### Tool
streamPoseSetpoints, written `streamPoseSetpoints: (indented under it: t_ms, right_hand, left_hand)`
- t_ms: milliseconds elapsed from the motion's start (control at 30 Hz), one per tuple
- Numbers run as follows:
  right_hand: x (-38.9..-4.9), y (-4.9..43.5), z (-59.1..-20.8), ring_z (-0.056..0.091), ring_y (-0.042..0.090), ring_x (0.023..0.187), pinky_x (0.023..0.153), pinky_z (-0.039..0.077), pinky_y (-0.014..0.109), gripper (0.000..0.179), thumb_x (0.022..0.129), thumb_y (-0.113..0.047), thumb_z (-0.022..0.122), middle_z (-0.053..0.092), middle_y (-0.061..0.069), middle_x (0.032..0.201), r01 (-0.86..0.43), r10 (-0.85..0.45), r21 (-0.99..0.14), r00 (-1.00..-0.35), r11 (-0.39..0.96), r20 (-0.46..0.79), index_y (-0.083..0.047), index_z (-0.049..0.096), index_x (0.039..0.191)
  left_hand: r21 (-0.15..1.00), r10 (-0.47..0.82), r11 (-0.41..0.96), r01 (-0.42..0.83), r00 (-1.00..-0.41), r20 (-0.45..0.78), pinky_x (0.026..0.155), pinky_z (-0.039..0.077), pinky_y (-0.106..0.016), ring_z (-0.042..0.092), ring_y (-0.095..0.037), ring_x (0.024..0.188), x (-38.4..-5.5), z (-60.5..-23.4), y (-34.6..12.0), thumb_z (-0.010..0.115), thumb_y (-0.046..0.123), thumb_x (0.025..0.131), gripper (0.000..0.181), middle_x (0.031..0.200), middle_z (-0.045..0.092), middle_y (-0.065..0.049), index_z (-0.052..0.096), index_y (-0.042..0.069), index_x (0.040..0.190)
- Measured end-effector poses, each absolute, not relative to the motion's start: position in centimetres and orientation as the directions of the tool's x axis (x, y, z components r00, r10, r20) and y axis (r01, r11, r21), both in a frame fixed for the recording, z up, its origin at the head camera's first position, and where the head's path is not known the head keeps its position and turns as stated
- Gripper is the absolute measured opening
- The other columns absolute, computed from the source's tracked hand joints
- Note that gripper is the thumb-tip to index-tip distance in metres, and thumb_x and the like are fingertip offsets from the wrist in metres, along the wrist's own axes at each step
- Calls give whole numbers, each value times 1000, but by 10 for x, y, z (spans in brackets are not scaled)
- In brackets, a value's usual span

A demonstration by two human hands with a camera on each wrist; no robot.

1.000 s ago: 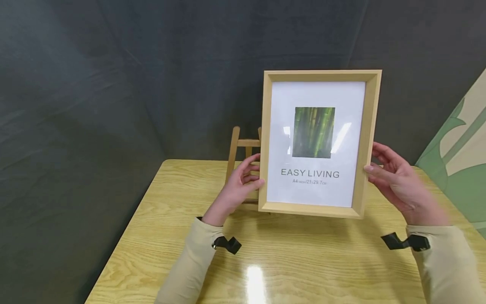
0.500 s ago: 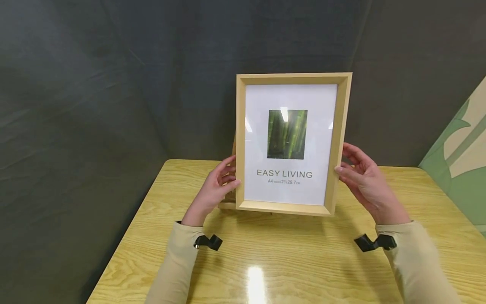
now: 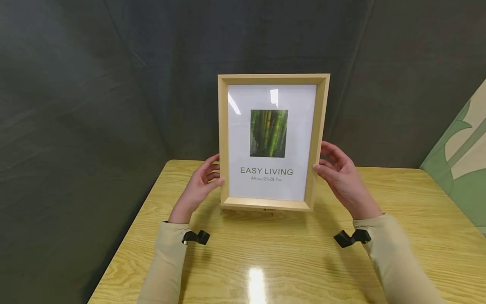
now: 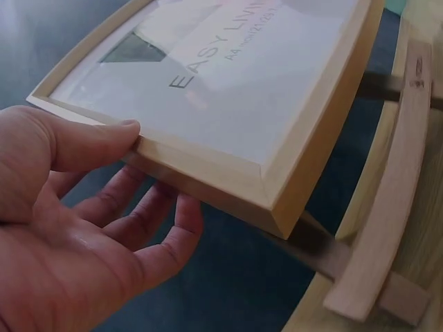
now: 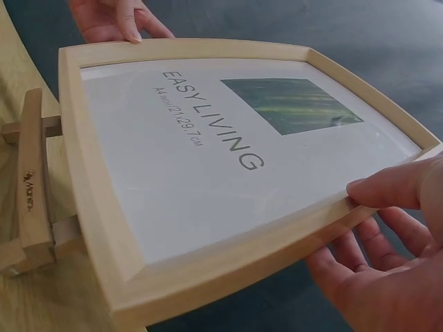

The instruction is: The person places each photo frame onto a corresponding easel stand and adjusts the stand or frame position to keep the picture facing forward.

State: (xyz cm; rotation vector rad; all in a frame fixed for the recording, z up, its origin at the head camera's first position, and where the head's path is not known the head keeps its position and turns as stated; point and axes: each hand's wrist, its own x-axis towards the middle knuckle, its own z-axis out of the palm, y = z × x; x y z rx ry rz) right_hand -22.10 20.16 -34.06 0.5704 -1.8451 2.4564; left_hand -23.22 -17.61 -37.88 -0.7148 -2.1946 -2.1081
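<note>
Head view: I had the pale-wood rectangular picture frame [image 3: 268, 139] upright, long axis near vertical; left hand [image 3: 196, 186] and right hand [image 3: 342, 179] each pinched a side, bottom edge apart from the brown wooden easel ledge [image 5: 32, 173] below.

The left forearm [image 3: 162, 264] and right forearm [image 3: 395, 259] are extended forward, set well apart, and sleeved to the wrist. The left hand [image 3: 195, 188] and right hand [image 3: 344, 180] are turned palm inward, a pinch being formed by each: thumb laid in front, fingers bent behind and slightly parted.
</note>
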Motion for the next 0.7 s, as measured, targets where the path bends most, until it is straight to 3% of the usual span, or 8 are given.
streamPoseSetpoints:
  t_ms: [167,333,700]
  right_hand:
    - [-225,204,-341,56,18,104,82,52,23,54,90,11,57,44,9,122,-213,-219,-916,-929,-339,297,-5,41,139]
    - [-226,204,-343,56,19,106,83,52,23,54,90,11,58,43,10,123,-206,-216,-918,-933,-339,289,-5,41,139]
    - [-228,207,-344,53,19,109,84,52,23,54,89,13,57,46,10,122,-219,-197,-914,-934,-340,298,-5,43,139]
  left_hand:
    - [949,268,9,314,-915,300,88,49,-26,49,-41,111,-224,-374,-171,59,-4,92,63,131,47,-25,33,8,149]
    - [953,239,37,300,-929,283,89,47,-25,48,-37,112,-221,-373,-169,59,-2,93,64,131,48,-21,32,11,150]
    - [947,232,26,321,-923,306,89,45,-24,47,-36,111,-211,-369,-161,55,-4,94,64,131,44,-26,26,7,151]
